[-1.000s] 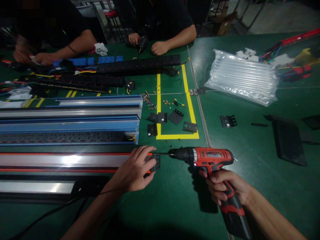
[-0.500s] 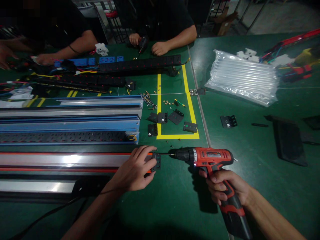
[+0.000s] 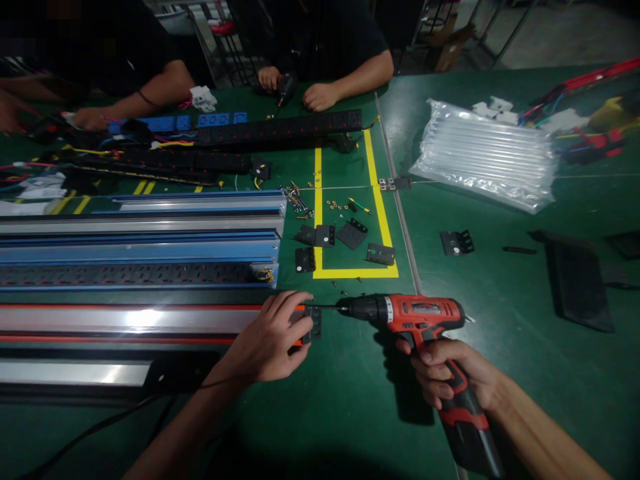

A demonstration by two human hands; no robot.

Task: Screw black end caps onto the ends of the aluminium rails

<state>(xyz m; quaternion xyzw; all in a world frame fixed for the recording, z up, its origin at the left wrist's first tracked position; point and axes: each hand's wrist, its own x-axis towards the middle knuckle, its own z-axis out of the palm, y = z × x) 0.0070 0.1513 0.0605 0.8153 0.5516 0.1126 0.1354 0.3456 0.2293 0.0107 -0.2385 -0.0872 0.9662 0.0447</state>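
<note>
R hand: Person's right hand (image 3: 450, 370) clenches the handle of a red-and-black drill (image 3: 425, 313), index finger at the trigger.
L hand: The left hand (image 3: 273, 340) grasps an orange-edged rail (image 3: 150, 320) nr its end, fingers over the far edge, thumb on the near side.
Drill bit: A long bit (image 3: 327, 307) points L from the R grip to the black end bracket (image 3: 315, 323), just beside the L fingertips; whether a screw sits at its tip is too small to tell.
Rail: Flat on the green table (image 3: 345, 400), it stretches L of the L grip & out of frame.
Blue rails: Blue-edged rails (image 3: 225, 250) lie parallel, just beyond the L grip.
Loose parts: Black brackets (image 3: 353, 232) & a pile of screws (image 3: 299, 200) lie beyond both hands, nr yellow tape (image 3: 355, 273).
Packing: Clear plastic packing (image 3: 485, 153) sits well beyond the R grip.
Co-workers: Across the table, opp. the grips, one co-worker's hand (image 3: 320, 97) rests on the surface; the other holds a dark power tool (image 3: 286, 88).
</note>
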